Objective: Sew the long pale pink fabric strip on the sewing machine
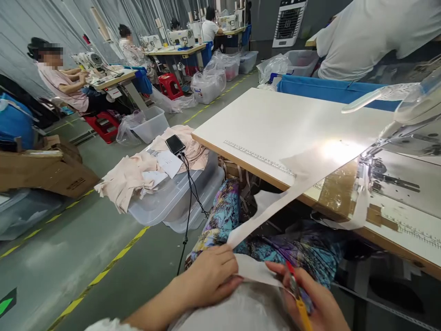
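Observation:
My left hand is closed on a pale fabric piece above my lap. From there a long narrow part of the fabric runs up to the right, over the table edge, towards the sewing machine. My right hand is closed around small thread snips with yellow and red parts and a metal middle. Its fingertips are beside the fabric's right end; whether they pinch it I cannot tell. A greyish-white cloth or plastic lies below both hands.
The white sewing table has a printed ruler along its front edge. Left of it, a plastic bin carries peach fabric, paper slips and a black device with hanging cables. Other people work at machines behind; one sits at the upper right.

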Demonstrator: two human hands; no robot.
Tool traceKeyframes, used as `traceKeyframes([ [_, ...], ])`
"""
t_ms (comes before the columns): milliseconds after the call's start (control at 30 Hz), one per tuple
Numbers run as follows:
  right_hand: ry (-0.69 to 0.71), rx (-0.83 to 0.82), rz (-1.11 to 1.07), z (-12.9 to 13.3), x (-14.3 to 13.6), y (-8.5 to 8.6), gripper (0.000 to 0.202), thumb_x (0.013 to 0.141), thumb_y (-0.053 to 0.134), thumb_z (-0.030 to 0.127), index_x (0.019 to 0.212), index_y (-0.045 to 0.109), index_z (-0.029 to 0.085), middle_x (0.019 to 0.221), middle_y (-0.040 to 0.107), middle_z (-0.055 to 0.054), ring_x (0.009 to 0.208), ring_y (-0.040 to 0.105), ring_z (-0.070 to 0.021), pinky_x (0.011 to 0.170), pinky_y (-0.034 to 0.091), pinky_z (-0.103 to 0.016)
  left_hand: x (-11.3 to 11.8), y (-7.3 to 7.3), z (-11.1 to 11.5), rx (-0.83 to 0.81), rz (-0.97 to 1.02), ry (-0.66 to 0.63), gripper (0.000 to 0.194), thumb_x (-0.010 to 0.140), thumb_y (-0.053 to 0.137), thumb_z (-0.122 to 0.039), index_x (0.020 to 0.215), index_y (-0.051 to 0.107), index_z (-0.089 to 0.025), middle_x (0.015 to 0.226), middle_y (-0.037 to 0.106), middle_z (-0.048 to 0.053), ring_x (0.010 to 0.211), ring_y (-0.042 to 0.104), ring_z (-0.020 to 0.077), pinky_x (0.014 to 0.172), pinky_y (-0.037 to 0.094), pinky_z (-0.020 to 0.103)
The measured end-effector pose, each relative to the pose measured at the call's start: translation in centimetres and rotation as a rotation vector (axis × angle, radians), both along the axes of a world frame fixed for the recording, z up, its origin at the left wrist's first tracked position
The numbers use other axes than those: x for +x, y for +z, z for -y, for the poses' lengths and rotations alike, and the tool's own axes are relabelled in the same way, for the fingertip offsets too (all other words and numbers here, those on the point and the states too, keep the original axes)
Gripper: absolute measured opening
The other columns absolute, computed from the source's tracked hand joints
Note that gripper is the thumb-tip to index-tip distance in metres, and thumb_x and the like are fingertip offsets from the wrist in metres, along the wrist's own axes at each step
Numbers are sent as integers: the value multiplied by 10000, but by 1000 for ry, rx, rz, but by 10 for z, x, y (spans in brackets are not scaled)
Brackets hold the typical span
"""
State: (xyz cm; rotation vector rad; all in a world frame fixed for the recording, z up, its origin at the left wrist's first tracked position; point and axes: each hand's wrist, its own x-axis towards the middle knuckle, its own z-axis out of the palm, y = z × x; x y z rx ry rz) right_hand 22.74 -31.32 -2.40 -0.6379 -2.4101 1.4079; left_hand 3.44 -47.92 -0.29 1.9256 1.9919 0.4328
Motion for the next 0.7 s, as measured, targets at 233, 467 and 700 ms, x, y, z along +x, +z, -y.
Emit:
traceKeyframes([
  [233,94,48,71,3,-25,6,215,871,568,368,717,573,217,618,571,23,541,518,-129,508,439,-223,-29,12,-18,-283,144,-66,168,895,609,-301,938,643,-142,962,680,93,924,627,231,781,467,297],
  [467,-157,-63,91,-23,-32,23,247,824,618,447,757,535,224,692,570,17,619,514,-139,559,444,-235,-22,-3,-105,-206,970,-16,313,862,614,-464,922,634,-158,632,562,-40,504,473,70,486,346,178],
  [700,-341,-266,71,-41,-28,19,276,794,643,465,800,505,226,696,506,35,616,466,-127,560,423,-240,-25,-9,-141,-390,1394,88,510,735,669,-647,863,485,-188,502,585,-45,390,572,114,358,336,160],
])
